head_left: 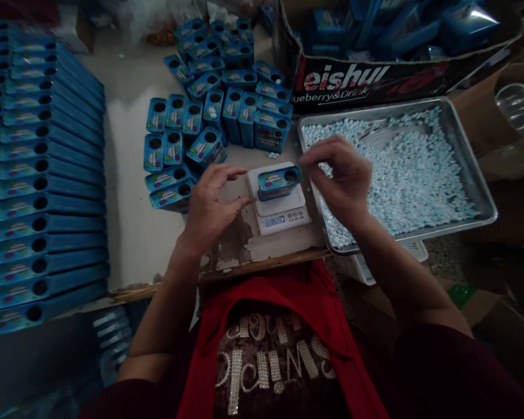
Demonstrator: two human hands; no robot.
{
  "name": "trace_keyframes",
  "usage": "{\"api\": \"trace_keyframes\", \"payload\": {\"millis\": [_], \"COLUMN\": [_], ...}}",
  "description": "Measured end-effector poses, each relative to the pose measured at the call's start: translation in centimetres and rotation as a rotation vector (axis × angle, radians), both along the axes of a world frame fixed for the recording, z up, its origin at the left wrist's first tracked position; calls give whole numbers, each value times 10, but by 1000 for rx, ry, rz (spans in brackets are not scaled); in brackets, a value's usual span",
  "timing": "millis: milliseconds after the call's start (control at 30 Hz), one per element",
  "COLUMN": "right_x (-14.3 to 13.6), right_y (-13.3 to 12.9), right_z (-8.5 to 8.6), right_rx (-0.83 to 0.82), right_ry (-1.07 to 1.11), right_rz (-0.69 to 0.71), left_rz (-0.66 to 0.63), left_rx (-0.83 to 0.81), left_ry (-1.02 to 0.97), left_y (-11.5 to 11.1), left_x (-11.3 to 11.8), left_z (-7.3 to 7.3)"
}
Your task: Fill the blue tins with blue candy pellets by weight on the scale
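Observation:
A blue candy box (276, 183) with a round dark hole in its top stands on a small white digital scale (283, 223), whose display is lit. Left of the scale, my left hand (213, 201) is open, thumb and fingers apart, with nothing between them. My right hand (338, 177) hovers by the hole end of the box, thumb and fingertips pinched together; whatever they may hold is too small to make out. Beneath that hand lies a metal tray (474, 157) of small pale blue and white candies (414, 169).
Several similar blue boxes (240, 110) stand loosely grouped behind the scale, a few with candies on top. Long stacked rows of boxes (48, 174) fill the left side. An open carton (375, 78) of blue packs stands behind the tray. The table's worn wooden edge (262, 266) runs in front.

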State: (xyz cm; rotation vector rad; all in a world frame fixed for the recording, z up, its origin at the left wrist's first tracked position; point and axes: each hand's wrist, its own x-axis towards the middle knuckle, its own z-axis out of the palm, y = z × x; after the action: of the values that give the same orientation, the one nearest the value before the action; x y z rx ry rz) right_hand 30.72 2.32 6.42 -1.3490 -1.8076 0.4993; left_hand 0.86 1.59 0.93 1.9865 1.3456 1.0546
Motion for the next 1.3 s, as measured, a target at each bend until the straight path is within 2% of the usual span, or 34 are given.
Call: {"api": "trace_keyframes", "payload": {"millis": [100,200,300,367,433,533,600,667,767,867,933,1033,1167,1233,1300], "right_x": [61,127,158,153,138,123,127,139,155,155,150,144,145,145,146], "right_y": [-15,-38,-56,-56,-44,-20,-8,-4,-6,-14,-21,-30,-23,-13,-4], "right_z": [-8,-34,-65,-80,-90,-92,-87,-79,-68,-64,-65,-66,-59,-55,-56], "right_rx": [-52,-291,-352,-309,-282,-352,-481,-651,-850,-911,-832,-639,-527,-502,-524], "right_ry": [-30,-458,-741,-814,-826,-699,-414,0,537,745,693,406,50,-109,-212], "right_rz": [-136,50,217,222,186,88,-11,-101,-141,-121,-162,-247,-209,-165,-132], "left_rz": [15,18,32,41,61,134,181,213,180,70,8,-48,-48,-73,-143], "left_rx": [54,106,87,60,61,107,119,117,96,88,79,60,89,69,8], "left_ry": [19,10,19,41,69,120,151,160,166,193,217,236,284,378,494], "left_y": [-1,-2,-1,0,0,-3,-7,-12,-13,-8,-4,3,10,12,15], "left_x": [-12,-20,-13,-4,3,-1,-12,-22,-22,-5,9,26,57,78,92], "left_z": [5,11,22,31,39,47,49,49,44,40,38,33,26,31,41]}}
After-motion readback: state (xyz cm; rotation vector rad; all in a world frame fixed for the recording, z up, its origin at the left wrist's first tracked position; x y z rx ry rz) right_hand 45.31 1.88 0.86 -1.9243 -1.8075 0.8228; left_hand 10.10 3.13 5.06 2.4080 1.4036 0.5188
